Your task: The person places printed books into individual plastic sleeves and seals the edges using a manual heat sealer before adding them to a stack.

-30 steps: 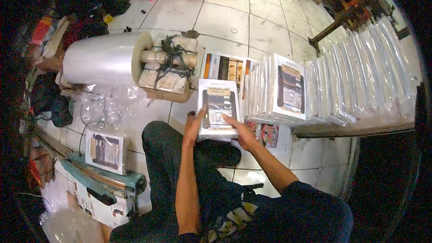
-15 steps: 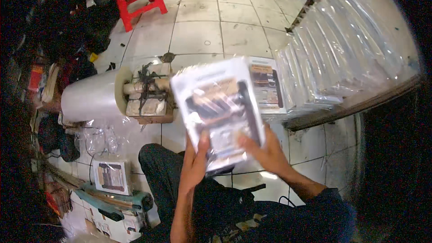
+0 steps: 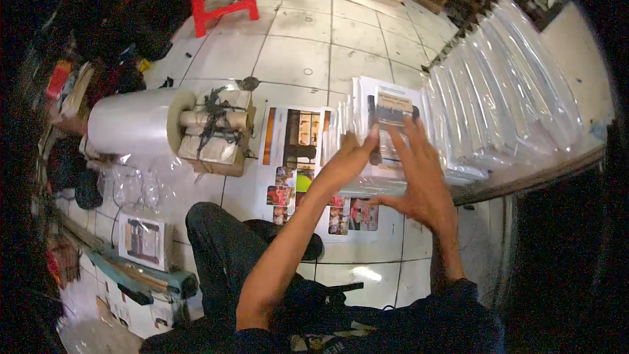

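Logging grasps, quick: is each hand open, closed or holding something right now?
Left hand: at the wrapped packets; whether it grips any cannot be told.
Right hand: open, fingers spread, near the same packets.

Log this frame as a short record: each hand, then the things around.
Left hand: by the left side of the printed-cover packet; contact unclear
Right hand: fingers spread in front of that packet; contact unclear
Wrapped row: clear-plastic-covered packets, right
Printed sheet: on the tiled floor, left of the printed-cover packet
Film roll: left, beside a tied bundle
Teal tool: lower left, another packet at its far edge
Stool: red, upper left
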